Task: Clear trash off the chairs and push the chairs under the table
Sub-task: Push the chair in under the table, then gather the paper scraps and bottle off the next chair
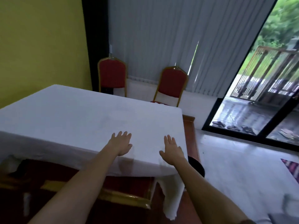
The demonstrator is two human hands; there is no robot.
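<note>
Clearly between grasps here: left hand [121, 145] and right hand [172, 151] both spread flat, fingers apart, empty, hovering over or resting on the near edge of the white-clothed table [68, 120]; contact with the cloth impossible to confirm. Two red chairs across the table, both pulled out: left chair [112, 75] back near the blinds [161, 38], right chair [173, 83] closer in, with something small and pale, probably trash, just showing on its seat [159, 103] past the table's far edge. Nearer, below the arms, a gilt-framed chair [123, 197] set close against the near side, seat mostly hidden by the forearms and the hanging cloth. Best next: walk round by the open floor on the right, past the dark round bin [198, 165] at the table corner. Lift the scrap off the seat first, pinching it whole so nothing drops. Then grip the chair back with both hands, low on the frame, and slide straight in, minding the cloth so it does not drag or bunch.
</note>
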